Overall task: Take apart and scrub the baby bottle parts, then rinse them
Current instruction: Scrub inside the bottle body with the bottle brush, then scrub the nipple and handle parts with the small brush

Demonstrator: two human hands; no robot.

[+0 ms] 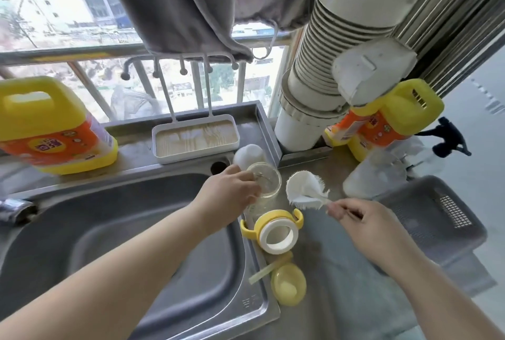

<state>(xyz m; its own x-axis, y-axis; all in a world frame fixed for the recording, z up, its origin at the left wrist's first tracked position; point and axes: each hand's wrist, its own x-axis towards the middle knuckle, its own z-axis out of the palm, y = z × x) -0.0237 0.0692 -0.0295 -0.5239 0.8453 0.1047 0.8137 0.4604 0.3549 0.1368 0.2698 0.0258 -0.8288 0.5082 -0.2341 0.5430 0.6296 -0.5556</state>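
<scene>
Curled around the upper wall of the clear, open-mouthed plastic bottle body [266, 182], the left hand [231, 189] grasps it upright on the steel counter just beside the sink's right rim, mouth facing up; holding it steady like this probably readies it to take the brush. Pinching the thin handle near its head, the right hand [360, 219] holds the white silicone bottle brush [306, 186] with thumb and fingertips closed on the stem, the bristled head raised just right of the bottle mouth, close to it but not yet inside.

Parts already taken off lie along the counter edge in front of the bottle: the yellow two-handled collar with its white screw ring [274, 230] lies on its side, touching or nearly touching the bottle's base, and nearer the person sit a pale yellow straw piece [269, 267] and a translucent yellow domed cap [288, 283]. A white rounded cap [247, 156] stands just behind the bottle. Keeping them on the counter likely stops small pieces from slipping into the stainless steel sink [114, 219], which lies to the left. A grey perforated plastic basket [431, 219] waits at the right, and a yellow detergent jug with an orange label [49, 126] stands on the ledge behind.
</scene>
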